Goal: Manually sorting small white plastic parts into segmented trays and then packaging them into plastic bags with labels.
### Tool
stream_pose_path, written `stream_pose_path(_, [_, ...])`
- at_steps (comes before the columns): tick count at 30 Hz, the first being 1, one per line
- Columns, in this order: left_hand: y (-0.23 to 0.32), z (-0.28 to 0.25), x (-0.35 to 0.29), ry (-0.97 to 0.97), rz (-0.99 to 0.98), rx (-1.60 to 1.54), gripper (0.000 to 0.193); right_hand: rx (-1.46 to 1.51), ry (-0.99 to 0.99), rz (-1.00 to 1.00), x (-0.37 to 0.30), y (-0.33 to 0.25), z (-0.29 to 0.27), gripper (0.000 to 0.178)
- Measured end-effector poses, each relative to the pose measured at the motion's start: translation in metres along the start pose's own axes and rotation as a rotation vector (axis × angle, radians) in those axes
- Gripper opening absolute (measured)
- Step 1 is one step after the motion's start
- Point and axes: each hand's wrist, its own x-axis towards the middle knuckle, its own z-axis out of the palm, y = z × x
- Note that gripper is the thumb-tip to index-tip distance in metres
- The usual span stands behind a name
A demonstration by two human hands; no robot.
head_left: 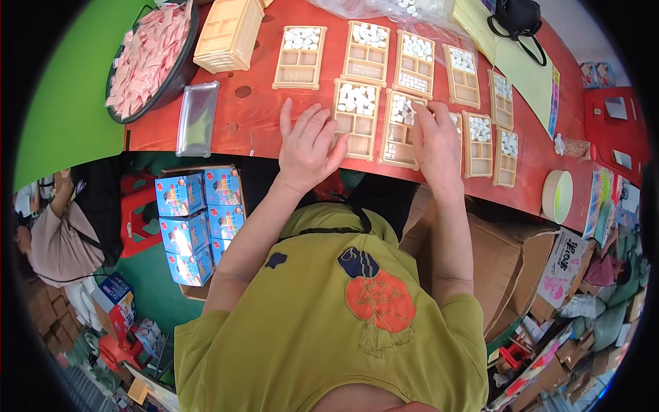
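Observation:
My left hand [309, 147] rests over the red table with its fingers spread, holding nothing. It is beside the left edge of a beige compartment tray [355, 134] whose far compartment holds small white blocks [357, 98]. My right hand [437, 141] reaches over the neighbouring beige tray [400, 130], fingers bent and drawn together at its white blocks [401, 110]. Whatever lies between those fingertips is too small and covered to make out. A few white blocks are set in this tray's near compartments. Another tray to its right is partly hidden by my right hand.
Several similar trays [300, 58] stand in two rows. At the back left are stacked beige trays [228, 34], a black basin [185, 69] of pink packets and a clear plastic case [198, 120]. A pale round bowl [557, 196] sits near the right edge; boxes [184, 233] stand below.

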Motion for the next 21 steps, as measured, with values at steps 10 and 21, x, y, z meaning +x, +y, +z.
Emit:
stream_pose_path(10, [0.002, -0.001, 0.002, -0.039, 0.075, 0.002, 0.027, 0.052, -0.011, -0.293, 0.025, -0.055, 0.046, 0.033])
stream_pose_path(21, [0.000, 0.000, 0.000, -0.038, 0.077, 0.032, 0.024, -0.110, 0.094, 0.067, -0.031, -0.026, 0.012, 0.054])
